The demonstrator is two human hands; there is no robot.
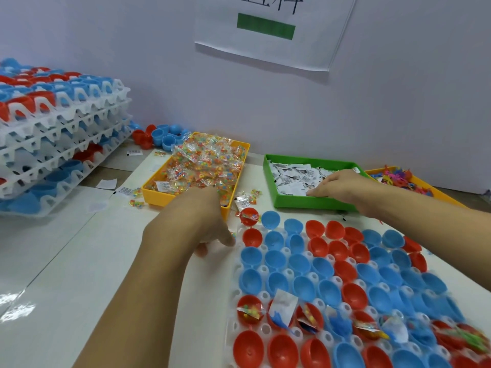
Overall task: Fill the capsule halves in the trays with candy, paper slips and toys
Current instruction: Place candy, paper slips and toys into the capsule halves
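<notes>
Left hand (204, 221) pinches a candy (233, 235) at the tray's (240, 264) far-left corner — right hand (342, 185) lies flat, fingers relaxed, on slips (292, 173) in the green bin (305, 201).

A plain pale wall (132, 62), light blue-grey, stands behind the work surface. A white paper sheet (271, 30) hangs on it at top centre, w/ dark printed characters cut off by the frame edge and a green bar below them; its lower edge lifts a little from the wall. The tabletop (79, 248) is white & glossy, w/ bright light reflections at left.
</notes>
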